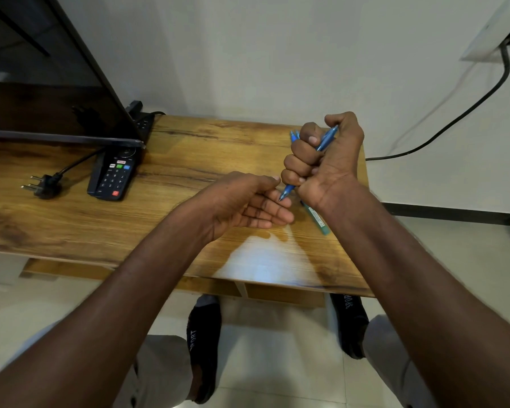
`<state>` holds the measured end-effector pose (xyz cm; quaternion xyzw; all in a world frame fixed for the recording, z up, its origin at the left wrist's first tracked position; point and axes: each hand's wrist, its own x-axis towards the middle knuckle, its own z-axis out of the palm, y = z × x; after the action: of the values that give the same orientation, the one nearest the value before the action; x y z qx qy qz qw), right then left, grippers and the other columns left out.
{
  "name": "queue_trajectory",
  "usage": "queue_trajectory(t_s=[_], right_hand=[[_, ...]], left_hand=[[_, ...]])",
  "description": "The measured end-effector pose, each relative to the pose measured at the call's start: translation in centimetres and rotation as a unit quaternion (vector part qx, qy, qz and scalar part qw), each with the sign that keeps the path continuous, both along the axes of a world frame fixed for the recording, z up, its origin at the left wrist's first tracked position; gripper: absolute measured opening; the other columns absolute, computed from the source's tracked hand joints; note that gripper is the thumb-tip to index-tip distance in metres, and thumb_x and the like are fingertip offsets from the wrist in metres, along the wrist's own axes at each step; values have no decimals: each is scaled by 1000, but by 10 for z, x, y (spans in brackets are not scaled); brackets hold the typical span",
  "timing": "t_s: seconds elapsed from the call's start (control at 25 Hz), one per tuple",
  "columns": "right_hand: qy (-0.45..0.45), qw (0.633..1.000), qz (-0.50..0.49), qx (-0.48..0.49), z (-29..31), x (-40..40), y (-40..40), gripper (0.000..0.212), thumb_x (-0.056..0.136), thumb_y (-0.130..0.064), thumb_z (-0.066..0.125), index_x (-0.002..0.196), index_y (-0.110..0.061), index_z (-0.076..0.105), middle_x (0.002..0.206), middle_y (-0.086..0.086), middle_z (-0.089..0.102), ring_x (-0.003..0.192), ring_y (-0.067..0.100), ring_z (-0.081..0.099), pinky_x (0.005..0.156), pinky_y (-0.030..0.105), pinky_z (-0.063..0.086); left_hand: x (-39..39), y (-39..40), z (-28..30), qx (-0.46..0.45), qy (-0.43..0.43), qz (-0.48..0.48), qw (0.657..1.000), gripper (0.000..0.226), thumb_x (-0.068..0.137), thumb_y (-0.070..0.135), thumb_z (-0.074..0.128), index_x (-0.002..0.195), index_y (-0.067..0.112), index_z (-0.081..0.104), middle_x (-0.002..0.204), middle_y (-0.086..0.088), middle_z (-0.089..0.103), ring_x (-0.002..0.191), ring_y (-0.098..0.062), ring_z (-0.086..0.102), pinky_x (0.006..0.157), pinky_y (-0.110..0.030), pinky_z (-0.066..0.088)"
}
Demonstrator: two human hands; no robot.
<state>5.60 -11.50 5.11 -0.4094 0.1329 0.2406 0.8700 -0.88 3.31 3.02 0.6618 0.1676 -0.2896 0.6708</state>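
Note:
My right hand (321,154) is curled in a fist round a blue pen (326,141), above the right part of the wooden table (189,160). The pen's tip points down and left, out of the bottom of the fist. More blue pen ends (293,135) show behind the fist; whether the hand holds them I cannot tell. My left hand (248,201) is just left of the tip, palm turned up, fingers relaxed and straight, holding nothing. A green pen (317,217) lies on the table under my right wrist.
A black remote (114,175) lies at the left by a dark screen (42,72). A loose plug (42,185) lies further left, a power strip (143,120) sits behind the screen. A black cable (468,110) runs along the wall at right. My feet (203,346) stand below the table edge.

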Motion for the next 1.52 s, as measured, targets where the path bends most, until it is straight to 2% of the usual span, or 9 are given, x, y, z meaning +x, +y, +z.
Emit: queue_trajectory(t_s=[0.28, 0.44, 0.56, 0.72, 0.92, 1.08, 1.2, 1.36, 1.52], right_hand=[[-7, 1000, -2, 11, 2, 1, 2, 48, 96, -49, 36, 57, -21, 37, 46, -7, 17, 43, 14, 7, 49, 24, 12], [5, 1000, -8, 15, 1, 0, 2, 54, 97, -57, 39, 57, -21, 38, 47, -7, 18, 43, 13, 7, 50, 25, 10], [-4, 1000, -16, 21, 1, 1, 2, 47, 96, -48, 36, 57, -21, 36, 47, -7, 16, 42, 13, 7, 48, 23, 13], [14, 1000, 3, 26, 1, 1, 1, 55, 97, -59, 39, 57, -20, 39, 47, -7, 17, 43, 13, 7, 51, 25, 9], [2, 1000, -13, 27, 3, 1, 1, 47, 96, -48, 35, 58, -21, 36, 47, -7, 16, 42, 13, 7, 48, 22, 13], [18, 999, -5, 26, 5, -1, 0, 55, 98, -59, 38, 58, -21, 36, 47, -7, 17, 42, 13, 8, 49, 24, 11], [16, 999, -37, 33, 5, 0, 1, 47, 95, -48, 38, 57, -21, 36, 47, -7, 17, 42, 13, 9, 47, 22, 14], [25, 998, -35, 36, 4, -1, 1, 52, 96, -55, 38, 57, -20, 38, 48, -7, 17, 42, 13, 8, 48, 24, 13], [22, 997, -49, 50, 3, 2, -1, 47, 94, -48, 38, 56, -20, 38, 47, -7, 17, 41, 13, 9, 46, 22, 16]], left_hand=[[0, 1, 2, -4, -2, 5, 1000, 44, 109, 41, 49, 103, 9, 78, 102, -16, 81, 96, -23, 80, 81, -31, 61], [0, 1, 4, -3, -2, 4, 1000, 44, 109, 41, 49, 103, 9, 78, 103, -16, 81, 96, -22, 80, 79, -30, 62], [-1, -1, 4, -4, -2, 10, 1000, 44, 109, 41, 48, 101, 9, 78, 101, -17, 81, 92, -21, 80, 77, -28, 62], [-1, -1, 5, -8, -3, 14, 1000, 44, 109, 40, 48, 103, 8, 78, 101, -18, 81, 92, -20, 79, 79, -28, 63], [-1, -1, 6, -14, -4, 20, 1000, 44, 109, 40, 49, 101, 8, 78, 101, -18, 81, 92, -21, 79, 80, -29, 63], [-1, 0, 6, -20, -4, 22, 1000, 43, 109, 39, 50, 104, 6, 78, 102, -19, 80, 93, -22, 79, 84, -31, 63], [0, -1, 6, -21, -3, 23, 1000, 43, 108, 39, 51, 103, 6, 79, 102, -19, 80, 93, -22, 79, 86, -32, 63], [0, -1, 5, -8, -5, 13, 1000, 43, 109, 40, 51, 102, 7, 78, 102, -19, 80, 94, -22, 79, 91, -36, 61], [0, -1, 5, -6, -6, 9, 1000, 43, 108, 40, 51, 104, 7, 78, 102, -18, 80, 95, -22, 79, 90, -35, 62]])
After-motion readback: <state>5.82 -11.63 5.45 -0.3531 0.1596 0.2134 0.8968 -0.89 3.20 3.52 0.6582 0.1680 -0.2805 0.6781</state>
